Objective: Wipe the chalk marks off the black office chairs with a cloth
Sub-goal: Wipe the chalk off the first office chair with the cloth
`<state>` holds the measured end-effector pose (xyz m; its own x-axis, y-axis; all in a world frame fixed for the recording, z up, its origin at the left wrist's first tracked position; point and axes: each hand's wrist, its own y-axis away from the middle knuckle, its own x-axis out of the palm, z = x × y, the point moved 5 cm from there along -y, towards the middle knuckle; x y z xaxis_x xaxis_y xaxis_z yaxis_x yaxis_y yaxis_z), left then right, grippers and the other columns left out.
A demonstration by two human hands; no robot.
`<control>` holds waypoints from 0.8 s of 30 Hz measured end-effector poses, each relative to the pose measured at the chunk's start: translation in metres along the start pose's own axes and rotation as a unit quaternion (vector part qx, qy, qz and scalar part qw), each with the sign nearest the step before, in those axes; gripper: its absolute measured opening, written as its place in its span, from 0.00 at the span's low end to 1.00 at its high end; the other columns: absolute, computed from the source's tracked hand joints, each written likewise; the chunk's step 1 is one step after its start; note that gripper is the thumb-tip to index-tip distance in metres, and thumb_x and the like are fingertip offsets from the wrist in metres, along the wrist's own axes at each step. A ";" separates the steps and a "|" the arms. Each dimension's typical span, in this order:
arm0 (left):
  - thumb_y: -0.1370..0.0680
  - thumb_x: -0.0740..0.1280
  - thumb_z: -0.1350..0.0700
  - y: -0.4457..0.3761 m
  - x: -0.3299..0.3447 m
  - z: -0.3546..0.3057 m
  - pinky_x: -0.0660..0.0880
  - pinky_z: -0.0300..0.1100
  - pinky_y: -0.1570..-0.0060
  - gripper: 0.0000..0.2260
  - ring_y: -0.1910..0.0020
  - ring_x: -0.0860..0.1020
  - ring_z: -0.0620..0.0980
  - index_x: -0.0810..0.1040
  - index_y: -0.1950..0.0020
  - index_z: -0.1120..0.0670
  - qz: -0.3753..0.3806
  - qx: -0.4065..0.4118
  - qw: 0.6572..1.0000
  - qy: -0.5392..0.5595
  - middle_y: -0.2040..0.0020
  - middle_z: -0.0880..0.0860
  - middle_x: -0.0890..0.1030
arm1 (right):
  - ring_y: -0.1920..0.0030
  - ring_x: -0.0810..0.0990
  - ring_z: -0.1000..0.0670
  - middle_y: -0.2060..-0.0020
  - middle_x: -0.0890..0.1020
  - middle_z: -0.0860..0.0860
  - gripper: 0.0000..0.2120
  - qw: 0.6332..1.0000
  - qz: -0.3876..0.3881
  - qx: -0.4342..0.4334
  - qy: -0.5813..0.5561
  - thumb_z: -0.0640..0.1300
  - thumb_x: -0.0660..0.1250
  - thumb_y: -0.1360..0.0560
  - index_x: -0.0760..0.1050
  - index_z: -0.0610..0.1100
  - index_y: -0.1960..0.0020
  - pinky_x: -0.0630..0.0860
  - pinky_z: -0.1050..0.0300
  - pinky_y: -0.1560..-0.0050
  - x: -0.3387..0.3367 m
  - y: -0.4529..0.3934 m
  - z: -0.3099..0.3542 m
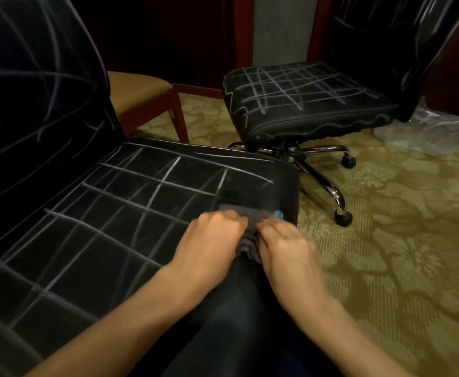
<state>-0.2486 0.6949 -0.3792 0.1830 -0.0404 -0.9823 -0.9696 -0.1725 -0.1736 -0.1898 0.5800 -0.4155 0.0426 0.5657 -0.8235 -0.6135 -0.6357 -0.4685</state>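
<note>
At the far left I see the backrest [32, 77] of the near chair, black, crossed with pale chalk strokes. Below it the near seat [100, 227] fills the lower left of the view. Its surface carries a grid of chalk lines [152, 198] running in both directions. The front right part of this seat, near its edge, appears darker and largely free of lines.

Behind the near chair stands a wooden chair [146, 102] with a tan seat pad and red-brown legs.

My left hand [209, 240] rests on the front portion of the near seat. Its fingers are curled down onto the left side of the grey cloth [246, 238], gripping it. The cloth is bunched into folds between both hands and lies on the seat close to the front right edge; a small blue patch shows at its upper right corner. My right hand [285, 246] sits just beside the left, fingers curled onto the right side of the cloth, gripping it as well. Motion blur softens both hands.

Further right, the second chair [304, 99] stands well apart on the patterned carpet [386, 240], its seat covered in crossed chalk lines, its chrome base on castors. A crumpled clear plastic bag [424, 131] lies on the floor at the far right.
</note>
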 end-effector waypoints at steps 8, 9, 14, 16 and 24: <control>0.20 0.64 0.60 -0.128 0.017 0.011 0.76 0.51 0.49 0.10 0.45 0.80 0.60 0.81 0.42 0.53 -0.010 -0.054 0.997 -0.058 0.45 0.57 0.81 | 0.47 0.81 0.38 0.47 0.82 0.42 0.11 0.988 0.041 0.128 0.082 0.38 0.59 0.20 0.78 0.41 0.44 0.76 0.49 0.50 0.025 -0.113 -0.058; 0.20 0.64 0.60 -0.131 0.017 0.009 0.76 0.51 0.49 0.10 0.44 0.80 0.60 0.81 0.41 0.53 -0.007 -0.063 0.996 -0.065 0.45 0.57 0.81 | 0.46 0.81 0.39 0.47 0.82 0.42 0.11 0.987 0.042 0.133 0.079 0.38 0.59 0.20 0.78 0.41 0.43 0.76 0.49 0.50 0.025 -0.115 -0.058; 0.19 0.65 0.54 -0.085 0.010 -0.003 0.76 0.49 0.47 0.10 0.44 0.80 0.57 0.79 0.39 0.50 0.024 -0.014 0.998 -0.064 0.43 0.55 0.81 | 0.53 0.82 0.40 0.55 0.82 0.43 0.04 0.995 0.026 0.092 0.032 0.36 0.68 0.26 0.79 0.41 0.52 0.79 0.48 0.55 0.011 -0.061 -0.046; 0.19 0.64 0.53 -0.059 0.010 -0.009 0.77 0.50 0.45 0.10 0.44 0.80 0.56 0.78 0.39 0.49 0.031 0.019 0.998 -0.048 0.42 0.52 0.81 | 0.57 0.83 0.42 0.58 0.83 0.45 0.07 0.998 0.009 0.067 0.008 0.34 0.74 0.31 0.80 0.41 0.54 0.80 0.51 0.59 0.006 -0.032 -0.039; 0.21 0.66 0.57 -0.139 0.017 0.017 0.75 0.52 0.48 0.11 0.43 0.79 0.59 0.78 0.39 0.53 0.004 -0.009 0.998 -0.065 0.43 0.56 0.80 | 0.49 0.81 0.40 0.52 0.82 0.44 0.08 0.994 0.017 0.094 0.045 0.40 0.63 0.22 0.80 0.41 0.48 0.77 0.48 0.51 0.033 -0.114 -0.071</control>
<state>-0.1135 0.7345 -0.3729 0.1520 0.0867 -0.9846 -0.9674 -0.1913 -0.1662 -0.0625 0.6332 -0.4119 0.0849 0.4900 -0.8676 -0.7527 -0.5390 -0.3781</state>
